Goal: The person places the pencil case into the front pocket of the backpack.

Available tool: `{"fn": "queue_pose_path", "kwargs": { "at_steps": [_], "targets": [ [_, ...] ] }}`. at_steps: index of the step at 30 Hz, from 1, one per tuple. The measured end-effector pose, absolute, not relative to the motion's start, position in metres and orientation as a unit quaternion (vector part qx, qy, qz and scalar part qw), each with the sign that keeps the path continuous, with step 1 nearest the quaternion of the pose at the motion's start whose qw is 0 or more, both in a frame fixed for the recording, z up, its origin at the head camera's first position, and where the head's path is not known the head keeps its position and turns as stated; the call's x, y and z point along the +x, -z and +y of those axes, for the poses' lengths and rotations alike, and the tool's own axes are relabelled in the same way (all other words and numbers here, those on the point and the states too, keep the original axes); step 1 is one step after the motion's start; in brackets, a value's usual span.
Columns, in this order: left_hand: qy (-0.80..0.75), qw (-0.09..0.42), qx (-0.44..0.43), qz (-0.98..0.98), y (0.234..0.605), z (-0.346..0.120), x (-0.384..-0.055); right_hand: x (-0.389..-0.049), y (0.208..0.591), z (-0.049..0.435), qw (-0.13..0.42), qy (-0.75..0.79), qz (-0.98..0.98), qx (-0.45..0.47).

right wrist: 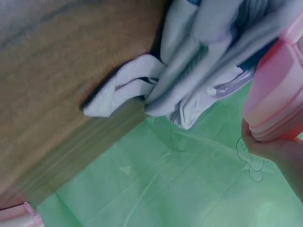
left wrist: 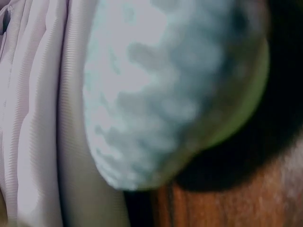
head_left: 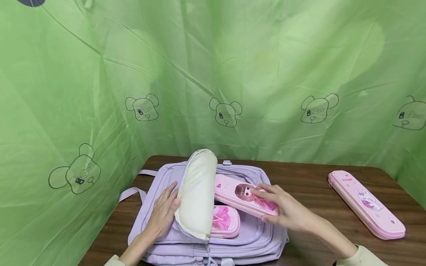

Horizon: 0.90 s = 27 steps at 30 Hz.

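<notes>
A lilac backpack (head_left: 186, 249) lies on the table with its front pocket unzipped. The pocket's flap (head_left: 198, 195), cream-lined, is folded up and stands toward the left. My left hand (head_left: 163, 210) lies against the flap's outer side, fingers extended and thumb at its edge. At the pocket's opening, my right hand (head_left: 283, 207) grips a pink pencil case (head_left: 229, 188) printed with a long-haired girl, thumb below and fingers on top. Its far end reaches behind the flap. Another pink pencil case (head_left: 227, 221) with a pink dress print sits in the pocket, partly covered by the flap.
To the right on the brown wooden table (head_left: 309, 192) lies a third pink pencil case (head_left: 366, 203) with a rabbit print. Backpack straps (head_left: 131, 192) stick out at the left. Green sheeting (head_left: 266, 74) with bear outlines surrounds the table's back and sides.
</notes>
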<state>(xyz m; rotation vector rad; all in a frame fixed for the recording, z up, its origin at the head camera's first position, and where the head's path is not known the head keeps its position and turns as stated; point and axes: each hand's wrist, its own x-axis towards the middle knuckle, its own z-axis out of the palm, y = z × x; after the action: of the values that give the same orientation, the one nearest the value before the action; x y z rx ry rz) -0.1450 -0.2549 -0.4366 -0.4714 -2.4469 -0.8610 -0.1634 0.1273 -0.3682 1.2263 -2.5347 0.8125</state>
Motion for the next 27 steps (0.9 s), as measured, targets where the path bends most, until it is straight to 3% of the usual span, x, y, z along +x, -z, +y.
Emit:
{"fn": "queue_pose_path", "kwargs": {
  "at_steps": [9,16,27],
  "targets": [
    [0.329,0.247,-0.172,-0.895,0.437,-0.257,-0.144,-0.177,0.354,0.129,0.037,-0.289,-0.863,0.413],
    [0.332,0.243,-0.169,-0.895,0.436,-0.254,-0.145,-0.176,0.356,0.131,0.016,-0.314,-0.857,0.408],
    [0.377,0.243,-0.169,-0.878,0.431,-0.251,-0.143,-0.159,0.368,0.118,0.054,-0.318,-0.839,0.438]
  ]
}}
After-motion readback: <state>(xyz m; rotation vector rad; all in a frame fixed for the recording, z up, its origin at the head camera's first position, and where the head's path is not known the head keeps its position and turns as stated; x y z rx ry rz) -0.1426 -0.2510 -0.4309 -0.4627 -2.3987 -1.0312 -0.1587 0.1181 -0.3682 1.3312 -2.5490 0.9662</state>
